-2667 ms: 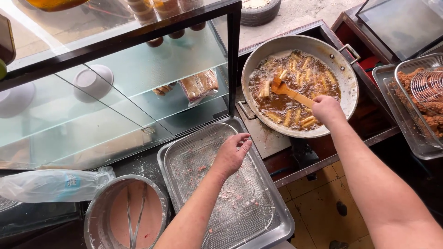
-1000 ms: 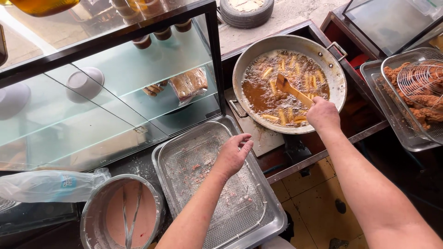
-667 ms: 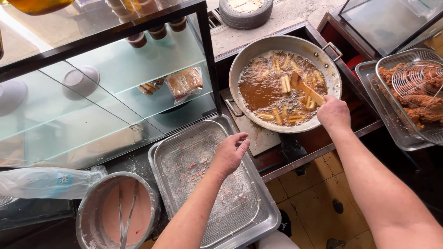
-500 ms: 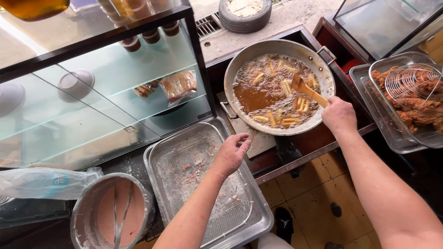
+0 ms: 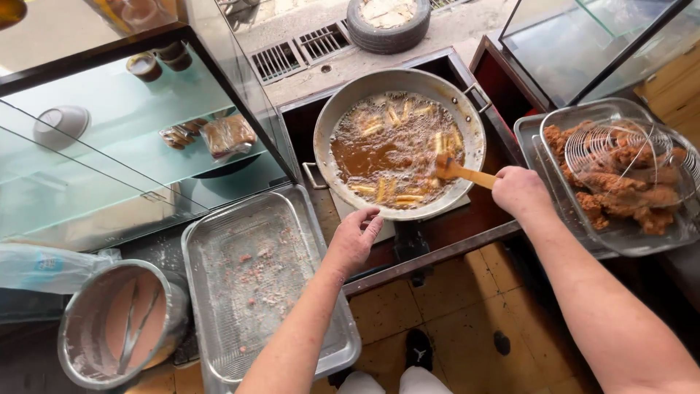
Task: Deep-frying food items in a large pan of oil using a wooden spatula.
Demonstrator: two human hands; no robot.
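Observation:
A wide metal frying pan [image 5: 328,124] holds bubbling brown oil with several pale stick-shaped pieces [image 5: 379,191] in it. My right hand [image 5: 519,191] grips a wooden spatula [image 5: 467,174] whose blade is dipped in the oil at the pan's right side. My left hand [image 5: 354,238] rests with fingers loosely curled at the near rim of the pan, over the right edge of a metal tray [image 5: 251,284] lined with a wire rack and scattered crumbs. It holds nothing.
A tray of fried browned pieces [image 5: 620,193] with a wire skimmer [image 5: 620,149] lies at the right. A metal bowl [image 5: 117,321] with tongs stands at bottom left beside a plastic bag [image 5: 44,266]. A glass display case [image 5: 124,138] with wrapped food stands left. Tiled floor lies below.
The view shifted so the pan sits more central. My right hand moved the spatula to the pan's right side. My left hand moved from the tray toward the pan's near rim.

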